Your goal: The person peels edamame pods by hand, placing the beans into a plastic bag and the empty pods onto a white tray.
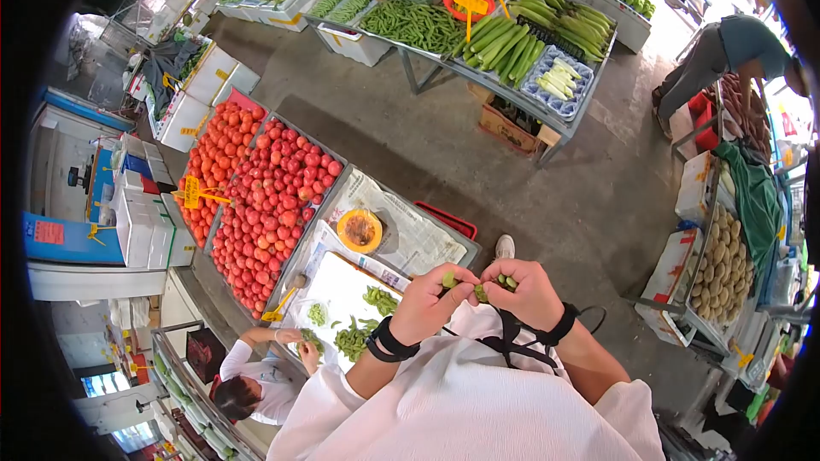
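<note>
Pinching a small green pod [450, 278] between thumb and fingertips, the left hand [430, 301] is closing around it just in front of the person's chest. Meeting it fingertip to fingertip, the right hand [525, 291] is curling shut over a few smooth, rounded green beans [506, 282], with another green piece [481, 293] showing between the two hands. Both wrists are wearing black bands, and the sleeves are of loose white cloth.

Below the hands, a white board [342, 290] is lying on the surface [410, 205], near its front edge, carrying loose heaps of green pods [380, 299]. Beside it, crumpled newspaper [410, 235] is lining the surface, and a cut pumpkin half [360, 230], orange and round, is resting on it. Glossy red tomatoes [273, 196] are filling the trays along the left side. Another person in white [256, 376] is reaching toward the board's near corner.
</note>
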Tool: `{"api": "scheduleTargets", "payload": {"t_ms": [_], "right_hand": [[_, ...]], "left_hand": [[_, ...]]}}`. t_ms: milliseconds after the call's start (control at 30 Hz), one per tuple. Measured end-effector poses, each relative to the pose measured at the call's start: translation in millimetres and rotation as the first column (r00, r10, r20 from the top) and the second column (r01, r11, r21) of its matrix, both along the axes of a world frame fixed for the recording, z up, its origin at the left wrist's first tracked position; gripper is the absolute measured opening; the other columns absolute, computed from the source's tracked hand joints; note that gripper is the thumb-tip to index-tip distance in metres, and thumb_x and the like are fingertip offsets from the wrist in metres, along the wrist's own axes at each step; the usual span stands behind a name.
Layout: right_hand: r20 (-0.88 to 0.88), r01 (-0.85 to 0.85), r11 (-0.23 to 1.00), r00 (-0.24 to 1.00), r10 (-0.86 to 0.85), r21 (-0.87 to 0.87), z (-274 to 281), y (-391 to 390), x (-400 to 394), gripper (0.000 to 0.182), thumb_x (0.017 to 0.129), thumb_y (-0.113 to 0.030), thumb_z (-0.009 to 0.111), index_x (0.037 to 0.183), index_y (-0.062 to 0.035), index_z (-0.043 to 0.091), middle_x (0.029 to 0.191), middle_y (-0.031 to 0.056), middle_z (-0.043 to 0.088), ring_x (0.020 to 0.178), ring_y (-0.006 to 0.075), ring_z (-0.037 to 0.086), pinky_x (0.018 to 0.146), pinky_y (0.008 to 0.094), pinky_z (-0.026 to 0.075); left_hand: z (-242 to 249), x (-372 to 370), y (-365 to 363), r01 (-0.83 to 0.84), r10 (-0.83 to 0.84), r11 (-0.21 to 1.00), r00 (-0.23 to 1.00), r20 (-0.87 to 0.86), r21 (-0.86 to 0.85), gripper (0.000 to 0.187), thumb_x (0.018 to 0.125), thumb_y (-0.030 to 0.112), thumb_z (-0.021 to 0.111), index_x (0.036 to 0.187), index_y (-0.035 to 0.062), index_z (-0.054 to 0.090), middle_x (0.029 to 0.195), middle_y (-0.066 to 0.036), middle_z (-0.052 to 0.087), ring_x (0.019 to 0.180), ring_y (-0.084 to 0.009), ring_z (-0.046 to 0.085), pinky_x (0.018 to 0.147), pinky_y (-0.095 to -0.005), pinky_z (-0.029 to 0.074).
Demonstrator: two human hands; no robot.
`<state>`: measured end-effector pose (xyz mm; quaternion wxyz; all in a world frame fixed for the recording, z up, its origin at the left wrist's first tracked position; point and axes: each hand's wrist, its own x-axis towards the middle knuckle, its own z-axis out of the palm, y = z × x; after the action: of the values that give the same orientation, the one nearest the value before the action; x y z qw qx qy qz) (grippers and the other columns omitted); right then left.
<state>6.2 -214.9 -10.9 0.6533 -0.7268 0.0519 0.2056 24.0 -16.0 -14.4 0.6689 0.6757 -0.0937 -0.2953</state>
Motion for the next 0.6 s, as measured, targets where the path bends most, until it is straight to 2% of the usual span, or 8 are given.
{"api": "scheduleTargets", "payload": {"t_ms": [33, 133, 233, 333, 433, 533, 600], "right_hand": [[-0.003, -0.01, 1.0, 1.0, 0.01, -0.014, -2, 0, 0, 0.014, 0.082, -0.016, 0.064, 0.084, -0.0025, 0.066, 0.062, -0.0039, 0.056, 0.058, 0.002, 0.048, 0.052, 0.0199, 0.039], [-0.182, 0.062, 0.982, 0.983, -0.029, 0.178, -9, 2, -2, 0.013, 0.082, -0.016, 0.063, 0.083, -0.0024, 0.065, 0.061, -0.0048, 0.054, 0.058, 0.0016, 0.046, 0.051, 0.019, 0.037], [0.002, 0.101, 0.994, 0.995, -0.101, 0.042, -11, 6, -4, 0.012, 0.082, -0.015, 0.064, 0.083, -0.0037, 0.064, 0.064, -0.0014, 0.057, 0.055, 0.0052, 0.05, 0.051, 0.0209, 0.04], [0.38, 0.198, 0.962, 0.918, -0.116, -0.186, 2, 13, -2, 0.011, 0.081, -0.015, 0.065, 0.084, -0.0041, 0.064, 0.071, 0.0035, 0.061, 0.056, 0.0114, 0.056, 0.051, 0.024, 0.043], [0.455, 0.139, 0.953, 0.89, -0.001, -0.269, 0, 11, -4, 0.012, 0.081, -0.014, 0.067, 0.084, -0.003, 0.064, 0.077, 0.0072, 0.063, 0.06, 0.0171, 0.061, 0.055, 0.0267, 0.046], [0.331, 0.078, 0.983, 0.944, -0.018, -0.169, -1, 7, -3, 0.014, 0.082, -0.015, 0.067, 0.084, -0.0016, 0.064, 0.075, 0.0058, 0.062, 0.063, 0.014, 0.06, 0.057, 0.0259, 0.046], [0.149, 0.055, 0.998, 0.987, -0.055, 0.002, -3, 4, -3, 0.015, 0.082, -0.016, 0.067, 0.084, -0.0011, 0.065, 0.074, 0.005, 0.061, 0.063, 0.0118, 0.058, 0.057, 0.0251, 0.045]], "left_hand": [[-2, -1, -1, -0.01, 0.01, 1.0, 1.0, 0.005, -0.026, 0.013, 0.094, 0.012, 0.055, 0.101, 0.0015, 0.057, 0.081, -0.003, 0.065, 0.078, -0.0081, 0.06, 0.07, -0.0218, 0.046], [-3, -1, -1, -0.022, 0.022, 0.998, 1.0, 0.005, -0.064, 0.013, 0.094, 0.012, 0.055, 0.101, 0.0014, 0.058, 0.08, -0.002, 0.065, 0.077, -0.0075, 0.06, 0.069, -0.0213, 0.046], [-4, -1, -7, -0.095, 0.091, 0.992, 0.994, -0.052, -0.081, 0.014, 0.095, 0.012, 0.055, 0.104, 0.0014, 0.056, 0.081, -0.003, 0.064, 0.071, -0.0062, 0.056, 0.062, -0.0191, 0.043], [0, -2, -13, -0.168, 0.155, 0.983, 0.976, -0.151, -0.077, 0.014, 0.095, 0.012, 0.055, 0.105, 0.0021, 0.055, 0.08, -0.002, 0.063, 0.061, -0.0033, 0.049, 0.052, -0.0169, 0.037], [-5, -4, -15, -0.208, 0.183, 0.969, 0.966, -0.182, -0.129, 0.013, 0.094, 0.013, 0.056, 0.103, 0.0033, 0.055, 0.078, -0.002, 0.063, 0.053, -0.0012, 0.042, 0.046, -0.0162, 0.032], [-10, -5, -12, -0.198, 0.168, 0.966, 0.97, -0.179, -0.166, 0.012, 0.094, 0.014, 0.056, 0.101, 0.0041, 0.055, 0.076, -0.002, 0.063, 0.051, -0.001, 0.041, 0.045, -0.0163, 0.031], [-11, -5, -7, -0.173, 0.145, 0.972, 0.974, -0.174, -0.158, 0.012, 0.095, 0.015, 0.056, 0.1, 0.0045, 0.055, 0.076, -0.002, 0.063, 0.052, -0.0013, 0.041, 0.045, -0.0165, 0.031]]}}
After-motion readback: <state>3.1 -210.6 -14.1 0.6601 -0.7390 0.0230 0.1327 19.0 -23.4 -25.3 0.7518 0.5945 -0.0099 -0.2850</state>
